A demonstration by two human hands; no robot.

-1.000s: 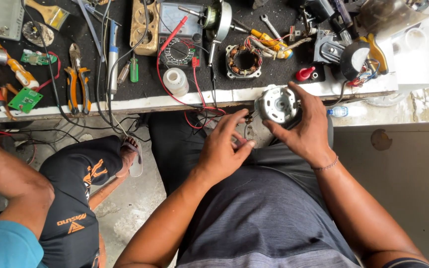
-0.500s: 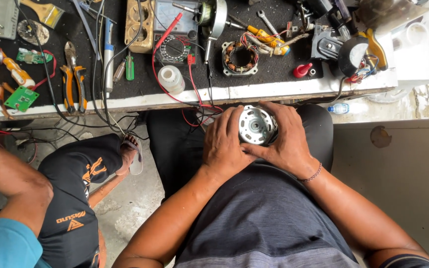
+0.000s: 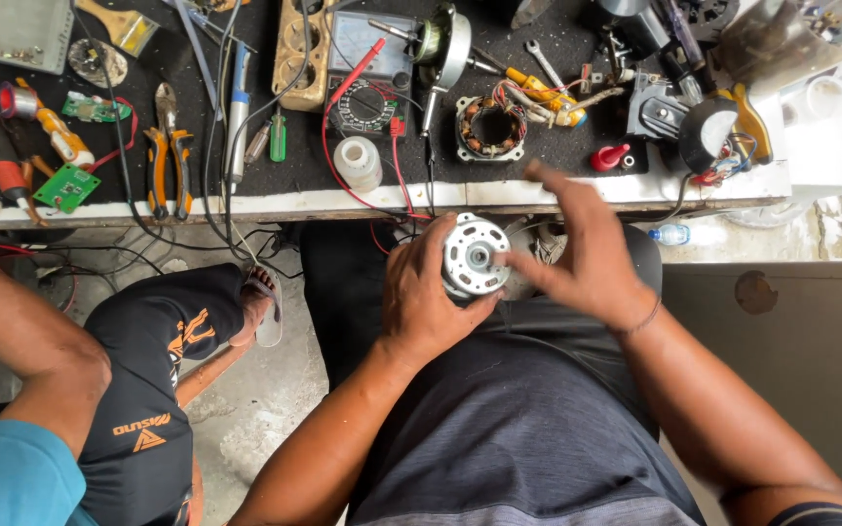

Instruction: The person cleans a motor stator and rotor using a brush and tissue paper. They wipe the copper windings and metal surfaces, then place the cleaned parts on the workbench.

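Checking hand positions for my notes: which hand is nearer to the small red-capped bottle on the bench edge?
Right. The right hand is raised just below-left of the red-capped bottle; the left hand sits farther left, gripping the round silver motor.

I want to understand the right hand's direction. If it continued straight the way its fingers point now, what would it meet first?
The right hand points left, fingertips at the face of the round silver motor held in the left hand. It would probably meet that face first; whether they already touch is unclear.
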